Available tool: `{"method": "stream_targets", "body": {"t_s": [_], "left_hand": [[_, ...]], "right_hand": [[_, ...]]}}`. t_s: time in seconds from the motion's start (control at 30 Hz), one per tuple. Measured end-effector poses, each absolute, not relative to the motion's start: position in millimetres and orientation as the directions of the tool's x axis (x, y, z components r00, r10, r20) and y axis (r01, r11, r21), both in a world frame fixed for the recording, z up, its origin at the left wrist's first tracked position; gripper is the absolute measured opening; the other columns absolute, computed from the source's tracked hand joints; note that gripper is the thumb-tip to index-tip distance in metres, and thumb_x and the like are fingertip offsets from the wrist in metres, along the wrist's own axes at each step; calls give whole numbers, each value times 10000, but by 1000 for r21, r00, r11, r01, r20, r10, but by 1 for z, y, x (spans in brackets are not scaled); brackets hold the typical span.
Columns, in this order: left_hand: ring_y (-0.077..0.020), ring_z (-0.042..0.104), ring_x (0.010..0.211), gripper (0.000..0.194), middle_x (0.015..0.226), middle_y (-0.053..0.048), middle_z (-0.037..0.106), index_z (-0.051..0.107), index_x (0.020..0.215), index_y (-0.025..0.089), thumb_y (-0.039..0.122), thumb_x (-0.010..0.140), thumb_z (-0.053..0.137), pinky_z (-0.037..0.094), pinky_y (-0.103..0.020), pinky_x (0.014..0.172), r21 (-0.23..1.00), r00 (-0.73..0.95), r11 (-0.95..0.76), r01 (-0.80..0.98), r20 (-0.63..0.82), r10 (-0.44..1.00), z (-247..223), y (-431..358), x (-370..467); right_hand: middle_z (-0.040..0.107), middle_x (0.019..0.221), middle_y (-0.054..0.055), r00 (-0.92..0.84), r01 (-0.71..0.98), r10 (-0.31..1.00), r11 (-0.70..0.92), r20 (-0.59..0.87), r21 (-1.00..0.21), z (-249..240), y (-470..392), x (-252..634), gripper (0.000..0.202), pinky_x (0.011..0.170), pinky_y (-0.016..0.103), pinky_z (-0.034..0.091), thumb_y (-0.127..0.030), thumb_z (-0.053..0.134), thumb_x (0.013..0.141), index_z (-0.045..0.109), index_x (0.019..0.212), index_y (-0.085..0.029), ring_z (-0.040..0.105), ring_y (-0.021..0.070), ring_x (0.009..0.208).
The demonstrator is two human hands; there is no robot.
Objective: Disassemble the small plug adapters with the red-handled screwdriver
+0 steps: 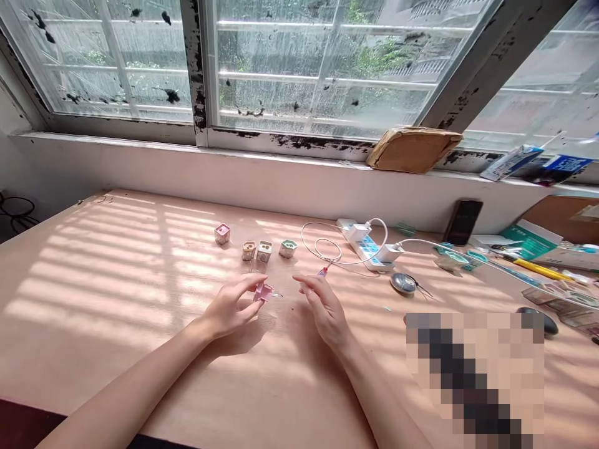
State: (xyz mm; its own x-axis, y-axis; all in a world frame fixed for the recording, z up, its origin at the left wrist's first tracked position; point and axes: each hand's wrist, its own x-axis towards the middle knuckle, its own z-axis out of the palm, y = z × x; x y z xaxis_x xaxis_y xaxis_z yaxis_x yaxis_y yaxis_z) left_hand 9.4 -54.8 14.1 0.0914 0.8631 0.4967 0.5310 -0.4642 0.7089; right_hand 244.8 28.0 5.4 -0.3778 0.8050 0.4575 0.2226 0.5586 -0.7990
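Observation:
Between the thumb and fingers of my left hand [236,305] is a small pink, open box-shaped piece [263,292], held just above the desk. My right hand [327,312] is apart from it, to the right, with fingers stretched leftward and nothing plainly held in them. Just behind those fingers shows a small purple-and-red item [322,271], partly hidden; its kind is unclear. Tiny bits [277,295] lie between the hands. Beyond them stand a pink-topped small box [222,234], a brown-topped one [249,251], a white one [264,251] and a green-topped one [287,249].
A power strip [369,249] with white plugs and looped cable [322,249] lies at the back. To the right are a round metallic object [403,283], a phone [462,222] and a yellow pencil-like stick [538,268]. A cardboard package [414,149] rests on the windowsill.

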Motion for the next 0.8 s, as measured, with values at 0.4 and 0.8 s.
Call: {"method": "stream_targets", "body": {"t_s": [0.4,0.8], "left_hand": [[-213,686,943,401,1111,-77,714,663,1157,214,391,823,796,574,-333,857,757,152,-449,475,432,889,19,-59,12],[-217,703,924,410,1074,-73,743,684,1165,218,446,837,775,579,-325,843,806,149,-414,423,389,909,18,-61,12]], "right_hand": [[705,1028,85,-386,-3,806,484,448,-875,13,-11,222,199,933,432,555,-439,713,884,644,922,-256,677,278,1041],[736,1007,70,-479,122,681,677,554,-726,23,-6,229,41,831,381,582,-250,660,904,672,943,-257,716,246,946]]}}
